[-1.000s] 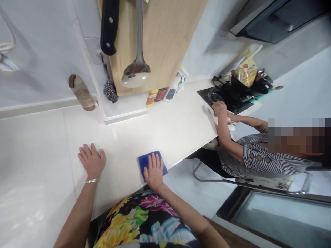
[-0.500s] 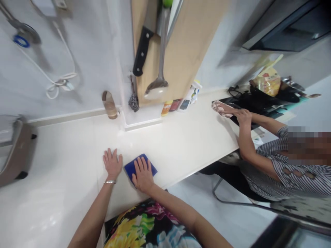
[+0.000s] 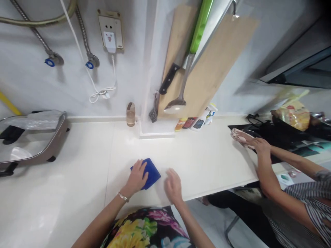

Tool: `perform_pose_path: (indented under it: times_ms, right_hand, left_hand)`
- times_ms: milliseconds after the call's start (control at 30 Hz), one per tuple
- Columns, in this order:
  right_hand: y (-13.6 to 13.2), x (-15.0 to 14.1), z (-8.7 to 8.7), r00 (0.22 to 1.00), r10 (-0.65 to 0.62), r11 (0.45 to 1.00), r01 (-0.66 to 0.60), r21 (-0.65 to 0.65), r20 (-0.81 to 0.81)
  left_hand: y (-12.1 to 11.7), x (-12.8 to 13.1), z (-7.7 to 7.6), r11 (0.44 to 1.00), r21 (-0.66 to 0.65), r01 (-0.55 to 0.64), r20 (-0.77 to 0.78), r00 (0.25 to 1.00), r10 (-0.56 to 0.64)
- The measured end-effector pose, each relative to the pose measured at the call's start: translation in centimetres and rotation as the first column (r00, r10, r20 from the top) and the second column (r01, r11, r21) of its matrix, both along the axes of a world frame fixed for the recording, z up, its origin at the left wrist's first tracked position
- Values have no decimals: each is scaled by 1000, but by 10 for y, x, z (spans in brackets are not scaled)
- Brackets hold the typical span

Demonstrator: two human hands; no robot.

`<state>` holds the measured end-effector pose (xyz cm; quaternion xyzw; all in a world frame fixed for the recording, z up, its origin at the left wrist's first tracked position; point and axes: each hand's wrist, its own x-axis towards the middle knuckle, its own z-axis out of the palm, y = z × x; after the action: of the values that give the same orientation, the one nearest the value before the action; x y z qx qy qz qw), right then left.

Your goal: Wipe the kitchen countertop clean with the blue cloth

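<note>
A folded dark blue cloth (image 3: 152,175) lies on the white countertop in front of me. My left hand (image 3: 136,179), with a silver bracelet at the wrist, rests on the cloth's left part, its fingers stretched out and slightly apart. Just right of the cloth, apart from it, is my right hand (image 3: 173,186). It is somewhat blurred, its fingers loosely bent, and nothing shows in it.
An electric pan (image 3: 55,141) with a glass lid stands at left. A brown bottle (image 3: 130,115) and cleaning bottles (image 3: 198,122) line the wall beneath a hanging cutting board (image 3: 219,65), knife and ladle. At right, a co-worker's hands (image 3: 258,144) press a patterned cloth beside the stove.
My left hand has moved right onto the blue cloth. My right hand has come off it and shifted right. The view has turned, showing more of the pan and wall socket.
</note>
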<state>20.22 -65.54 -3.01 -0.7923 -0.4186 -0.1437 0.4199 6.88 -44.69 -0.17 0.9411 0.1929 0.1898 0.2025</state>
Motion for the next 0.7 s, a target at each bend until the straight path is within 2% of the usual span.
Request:
perform_pose_path:
  times_ms: [133, 267, 367, 533, 700]
  right_hand:
    - [-57, 22, -19, 989, -124, 989, 130, -72, 85]
    - [-70, 23, -30, 968, -195, 971, 213, -108, 157]
    - [-65, 19, -32, 954, -253, 957, 271, -103, 162]
    - [-65, 19, -33, 952, -258, 957, 275, -96, 162]
    - [-69, 18, -34, 956, -241, 957, 263, -122, 169]
  left_hand:
    - [-34, 8, -8, 986, 160, 54, -62, 997, -44]
    - [-41, 8, -12, 964, 258, 68, -69, 996, -52]
    - [-35, 4, -11, 954, 281, 103, -75, 994, -85]
    - [-19, 3, -9, 954, 245, 173, -100, 983, -153]
    - [16, 4, -7, 956, 197, 218, -124, 973, -197]
